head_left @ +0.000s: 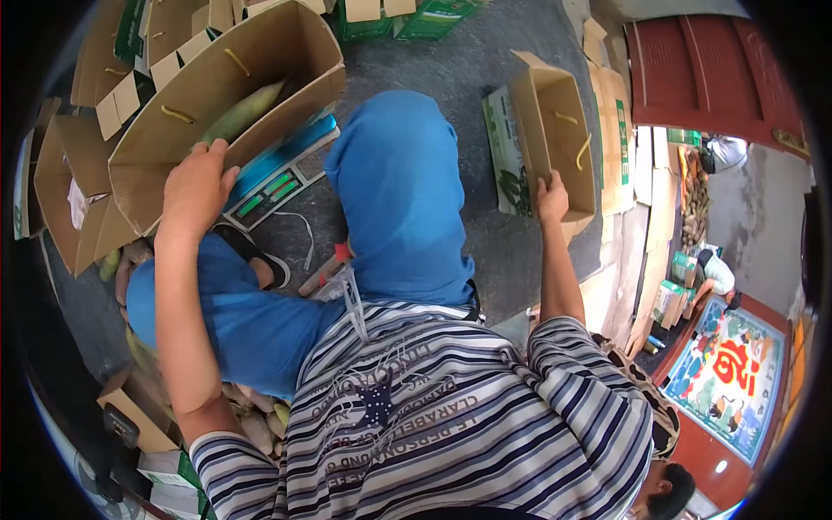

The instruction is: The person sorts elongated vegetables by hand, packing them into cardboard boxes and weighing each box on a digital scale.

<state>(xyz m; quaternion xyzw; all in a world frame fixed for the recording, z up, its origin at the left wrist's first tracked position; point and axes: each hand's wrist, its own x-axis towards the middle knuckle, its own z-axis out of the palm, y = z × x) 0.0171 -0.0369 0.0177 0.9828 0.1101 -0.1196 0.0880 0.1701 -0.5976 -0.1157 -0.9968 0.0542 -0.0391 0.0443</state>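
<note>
At the bottom of the frame: the person's striped shirt (451, 433) fills the near view, with blue trousers (394, 208) above it at centre; both arms reach away from the body.
Lower left, beside the knee: a heap of pale husked corn (256, 420) lies loose on the ground, not yet boxed.
Left hand: the left hand (198, 186), at centre left, has its fingers curled over the rim of the large carton (217, 104), gripping the cardboard edge.
Large carton: it sits tilted on a blue scale (282, 173) in the upper left; one green ear of corn (245, 113) shows inside, the rest of the interior looks bare.
Right hand: the right hand (551, 198), at centre right, closes its fingers on the near wall of a small carton (555, 139).
Small carton: open and upright on the grey floor, with nothing visible inside.
Progress, as a judgement: packing looks barely begun; one ear is in, the heap remains.
Far left: more open cartons (74, 191) wait.
Far right: flat cardboard (628, 165), a red door (702, 74), and other people crouching.
</note>
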